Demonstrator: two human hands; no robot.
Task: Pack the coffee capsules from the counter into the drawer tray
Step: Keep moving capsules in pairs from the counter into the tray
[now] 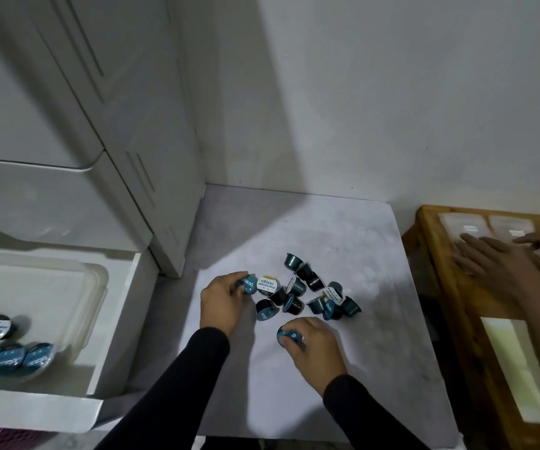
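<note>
Several dark coffee capsules with blue or white lids lie in a loose pile (307, 292) on the grey counter (343, 235). My left hand (221, 302) grips a blue-lidded capsule (248, 284) at the pile's left edge. My right hand (314, 350) holds another blue-lidded capsule (284, 336) just in front of the pile. At the left, the open white drawer (113, 323) contains a clear plastic tray (96, 280), and several capsules (5, 349) lie in its near left corner.
White cabinet doors (77, 118) rise behind the drawer. A wooden table (450, 306) with clear packets (466, 227) stands at the right, and another person's hands (502, 264) rest on it. The wall closes the counter at the back.
</note>
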